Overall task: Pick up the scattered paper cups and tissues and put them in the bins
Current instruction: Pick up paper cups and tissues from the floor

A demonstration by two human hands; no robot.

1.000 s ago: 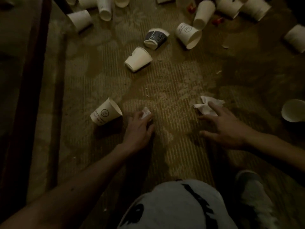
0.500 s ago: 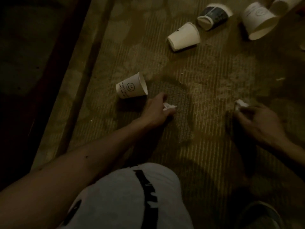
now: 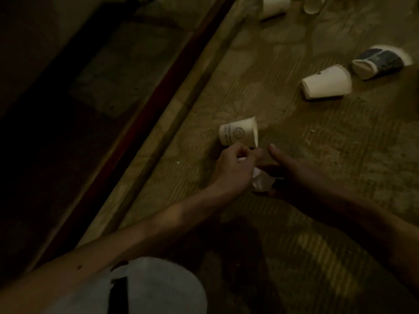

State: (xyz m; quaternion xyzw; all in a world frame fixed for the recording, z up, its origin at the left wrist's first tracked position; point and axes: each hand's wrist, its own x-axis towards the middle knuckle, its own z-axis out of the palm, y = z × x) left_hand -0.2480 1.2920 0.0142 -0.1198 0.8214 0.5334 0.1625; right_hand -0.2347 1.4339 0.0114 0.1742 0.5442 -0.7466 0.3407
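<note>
Now drawn together mid tissue-gathering, left hand (image 3: 235, 165) pinches a tissue scrap (image 3: 242, 158) (right hand (image 3: 294, 173) hold unclear); smiley-face cup (image 3: 238, 134) just beyond likely next.

4 white cups (image 3: 238, 134) (image 3: 326, 83) (image 3: 274, 5) (image 3: 314, 4), 1 dark cup (image 3: 381, 62), 2 tissues (image 3: 260, 182) (image 3: 241, 158), 2 hands (image 3: 231, 168) (image 3: 299, 175)

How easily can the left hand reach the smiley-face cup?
Probably yes: the cup lies on its side just beside the left hand, nothing between; but its fingers seem to pinch a tissue.
</note>
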